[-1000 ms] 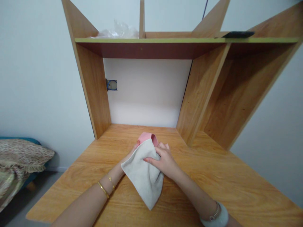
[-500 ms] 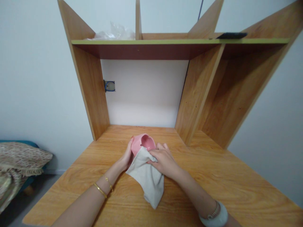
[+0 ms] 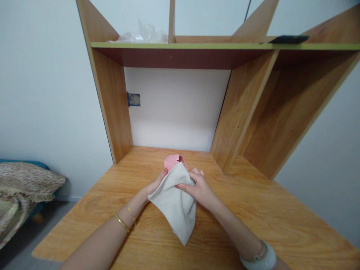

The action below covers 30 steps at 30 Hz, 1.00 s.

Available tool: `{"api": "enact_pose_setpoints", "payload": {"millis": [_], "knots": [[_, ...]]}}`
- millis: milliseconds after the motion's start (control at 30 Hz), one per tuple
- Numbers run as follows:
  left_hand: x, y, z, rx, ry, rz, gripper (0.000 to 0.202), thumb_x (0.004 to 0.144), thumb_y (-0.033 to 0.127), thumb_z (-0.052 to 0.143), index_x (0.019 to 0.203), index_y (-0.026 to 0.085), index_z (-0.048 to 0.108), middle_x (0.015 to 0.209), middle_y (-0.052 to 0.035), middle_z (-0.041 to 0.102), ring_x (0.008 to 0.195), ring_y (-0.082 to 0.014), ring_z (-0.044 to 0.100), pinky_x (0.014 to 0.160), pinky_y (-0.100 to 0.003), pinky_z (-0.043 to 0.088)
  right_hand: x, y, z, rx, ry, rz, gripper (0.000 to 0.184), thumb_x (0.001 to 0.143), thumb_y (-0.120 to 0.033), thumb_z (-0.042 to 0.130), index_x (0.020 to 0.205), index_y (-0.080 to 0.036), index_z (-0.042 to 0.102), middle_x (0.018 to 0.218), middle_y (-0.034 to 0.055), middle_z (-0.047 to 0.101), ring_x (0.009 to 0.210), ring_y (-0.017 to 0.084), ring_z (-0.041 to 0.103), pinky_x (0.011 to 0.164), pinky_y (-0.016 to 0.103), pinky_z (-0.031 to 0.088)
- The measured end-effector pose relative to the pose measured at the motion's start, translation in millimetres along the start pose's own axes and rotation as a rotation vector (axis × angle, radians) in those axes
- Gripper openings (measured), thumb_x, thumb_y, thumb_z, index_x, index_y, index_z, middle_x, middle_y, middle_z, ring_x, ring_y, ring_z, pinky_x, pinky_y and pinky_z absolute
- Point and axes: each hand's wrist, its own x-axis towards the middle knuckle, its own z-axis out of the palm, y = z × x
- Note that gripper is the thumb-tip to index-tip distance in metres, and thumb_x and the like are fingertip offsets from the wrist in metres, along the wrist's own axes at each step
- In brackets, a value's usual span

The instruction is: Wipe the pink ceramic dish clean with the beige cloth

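Note:
A small pink cup is held above the wooden desk near its middle. My left hand grips the cup from the left, its fingers wrapped round the side. My right hand presses a pale grey cloth against the cup. The cloth covers most of the cup and hangs down to the desk top. Only the cup's upper rim shows above the cloth.
A wooden hutch with side panels and a green-edged shelf rises at the back. Crumpled clear plastic and a flat black object lie on the shelf. A patterned blanket on a bed is at the left.
The cloth has come back up over the cup, hiding the opening that showed half a second ago. The hands have stayed in the same place over the desk.

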Motion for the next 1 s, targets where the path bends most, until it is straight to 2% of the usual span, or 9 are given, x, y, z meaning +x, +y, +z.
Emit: {"api": "enact_pose_setpoints", "payload": {"millis": [100, 167, 233, 333, 500, 633, 733, 867, 1000], "knots": [[3, -1, -4.2, -0.003, -0.023, -0.138, 0.059, 0.079, 0.055, 0.039, 0.103, 0.006, 0.059, 0.080, -0.0119, 0.068, 0.084, -0.0271, 0.062, 0.085, -0.038, 0.041, 0, -5, 0, -0.070, -0.063, -0.089, 0.017, 0.071, -0.038, 0.064, 0.076, -0.022, 0.065, 0.078, 0.0019, 0.055, 0.080, 0.020, 0.043, 0.073, 0.031, 0.028], [4, 0, -3.9, -0.042, -0.030, -0.119, 0.065, 0.075, 0.062, 0.037, 0.104, 0.008, 0.059, 0.084, -0.0114, 0.068, 0.088, -0.0271, 0.061, 0.085, -0.036, 0.041, -1, -7, -1, -0.149, -0.119, -0.163, 0.015, 0.074, -0.038, 0.061, 0.075, -0.022, 0.063, 0.079, 0.0016, 0.059, 0.082, 0.020, 0.044, 0.073, 0.032, 0.026], [4, 1, -2.0, -0.067, -0.023, -0.072, 0.065, 0.075, 0.063, 0.036, 0.106, 0.010, 0.058, 0.088, -0.0105, 0.068, 0.091, -0.0267, 0.060, 0.086, -0.036, 0.040, -1, -7, -2, -0.226, -0.158, -0.219, 0.014, 0.077, -0.036, 0.058, 0.076, -0.022, 0.061, 0.081, 0.0010, 0.063, 0.084, 0.020, 0.045, 0.072, 0.032, 0.023], [3, 4, 0.8, -0.070, -0.023, -0.082, 0.065, 0.075, 0.063, 0.037, 0.108, 0.010, 0.056, 0.092, -0.0110, 0.067, 0.092, -0.0268, 0.060, 0.088, -0.038, 0.039, 0, -5, -5, -0.336, -0.167, -0.264, 0.013, 0.077, -0.036, 0.059, 0.079, -0.023, 0.059, 0.082, 0.0008, 0.066, 0.085, 0.021, 0.045, 0.069, 0.032, 0.021], [3, 6, 4.4, -0.122, -0.069, -0.001, 0.066, 0.076, 0.062, 0.037, 0.113, 0.010, 0.053, 0.099, -0.0125, 0.065, 0.093, -0.0269, 0.059, 0.089, -0.039, 0.037, 2, -3, -11, -0.434, -0.163, -0.279, 0.011, 0.079, -0.033, 0.056, 0.085, -0.025, 0.059, 0.084, 0.0006, 0.066, 0.081, 0.020, 0.044, 0.066, 0.032, 0.019], [2, 6, 7.5, -0.120, -0.016, 0.028, 0.064, 0.076, 0.061, 0.036, 0.111, 0.011, 0.055, 0.097, -0.0120, 0.065, 0.090, -0.0263, 0.060, 0.087, -0.038, 0.039, 2, -4, -10, -0.470, -0.177, -0.284, 0.008, 0.079, -0.027, 0.055, 0.086, -0.024, 0.058, 0.085, 0.0006, 0.066, 0.082, 0.020, 0.045, 0.066, 0.033, 0.019], [2, 6, 9.3, -0.123, 0.024, 0.062, 0.062, 0.076, 0.061, 0.037, 0.108, 0.011, 0.056, 0.096, -0.0111, 0.066, 0.089, -0.0258, 0.060, 0.086, -0.038, 0.040, 0, -4, -8, -0.456, -0.150, -0.285, 0.015, 0.080, -0.024, 0.054, 0.094, -0.025, 0.057, 0.094, 0.0008, 0.066, 0.084, 0.020, 0.044, 0.068, 0.033, 0.020], [4, 6, 9.9, -0.151, 0.054, 0.148, 0.061, 0.077, 0.060, 0.035, 0.110, 0.012, 0.055, 0.097, -0.0101, 0.065, 0.090, -0.0252, 0.059, 0.086, -0.037, 0.040, 0, 0, -8, -0.423, -0.088, -0.243, 0.021, 0.081, -0.020, 0.050, 0.101, -0.025, 0.056, 0.107, 0.0003, 0.062, 0.084, 0.020, 0.044, 0.068, 0.033, 0.021], [11, 8, 7.2, -0.164, 0.119, 0.292, 0.058, 0.080, 0.057, 0.033, 0.115, 0.014, 0.051, 0.099, -0.0087, 0.065, 0.091, -0.0231, 0.059, 0.086, -0.034, 0.041, 0, 3, -11, -0.416, -0.041, -0.212, 0.018, 0.082, -0.023, 0.050, 0.099, -0.025, 0.057, 0.101, 0.0007, 0.064, 0.081, 0.019, 0.045, 0.067, 0.034, 0.021]]}}
